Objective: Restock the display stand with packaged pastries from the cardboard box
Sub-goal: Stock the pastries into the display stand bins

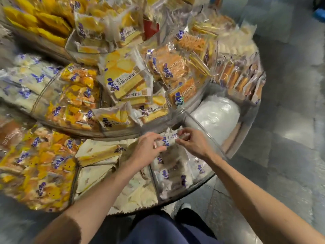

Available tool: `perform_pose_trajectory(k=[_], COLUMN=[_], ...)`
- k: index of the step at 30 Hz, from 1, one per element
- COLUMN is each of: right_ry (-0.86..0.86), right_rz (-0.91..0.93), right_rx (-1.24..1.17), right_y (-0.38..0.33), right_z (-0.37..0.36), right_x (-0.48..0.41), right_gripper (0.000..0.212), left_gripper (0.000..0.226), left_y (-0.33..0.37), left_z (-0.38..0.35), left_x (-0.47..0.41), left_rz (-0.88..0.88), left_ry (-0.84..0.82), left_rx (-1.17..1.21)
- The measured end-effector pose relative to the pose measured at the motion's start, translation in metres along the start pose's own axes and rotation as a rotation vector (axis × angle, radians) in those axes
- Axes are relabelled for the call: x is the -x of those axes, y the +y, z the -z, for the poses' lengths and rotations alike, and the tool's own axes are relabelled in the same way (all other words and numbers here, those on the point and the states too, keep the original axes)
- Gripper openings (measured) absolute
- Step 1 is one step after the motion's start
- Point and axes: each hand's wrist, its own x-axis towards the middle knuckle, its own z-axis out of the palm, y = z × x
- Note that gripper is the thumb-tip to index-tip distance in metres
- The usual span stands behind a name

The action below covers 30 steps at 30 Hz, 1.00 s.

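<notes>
A round, tiered display stand (233, 148) with clear plastic rims fills the view. Both hands hold one white packaged pastry (169, 140) with a purple logo over the lowest tier's front compartment. My left hand (149, 148) grips its left end. My right hand (190, 142) pinches its right end. Under them lie more white pastry packs (173, 175) in the same compartment. No cardboard box is in view.
Yellow snack packs (40, 166) fill the lower left section, pale sandwich packs (98, 155) the one beside it. The tier above holds yellow cake packs (126, 81) and orange wafer packs (168, 67). A white plastic bag (214, 117) lies in the right section. Grey floor (290, 120) lies to the right.
</notes>
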Motion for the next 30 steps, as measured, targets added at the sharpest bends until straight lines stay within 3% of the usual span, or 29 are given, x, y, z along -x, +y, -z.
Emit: perform_pose_trajectory(k=[4, 11, 18, 22, 26, 30], right_ry=[-0.115, -0.199, -0.322, -0.331, -0.353, -0.402], right_rz=[0.084, 0.217, 0.416, 0.418, 0.505, 0.6], right_rx=[0.073, 0.291, 0.483, 0.501, 0.452, 0.406], right_y=[0.001, 0.011, 0.027, 0.023, 0.006, -0.023], right_z=[-0.007, -0.017, -0.019, -0.008, 0.018, 0.039], right_x=[-0.033, -0.062, -0.08, -0.073, -0.052, -0.01], right_gripper=[0.018, 0.02, 0.023, 0.031, 0.021, 0.015], left_gripper=[0.045, 0.038, 0.026, 0.025, 0.018, 0.04], left_y=[-0.008, -0.004, 0.007, 0.014, 0.027, 0.047], left_z=[-0.001, -0.016, -0.025, -0.023, -0.011, 0.022], left_x=[-0.016, -0.028, -0.028, -0.029, -0.007, 0.043], left_rz=[-0.012, 0.089, 0.167, 0.184, 0.172, 0.15], left_ry=[0.023, 0.008, -0.031, -0.077, 0.103, 0.206], left_rx=[-0.23, -0.73, -0.947, -0.905, -0.474, -0.366])
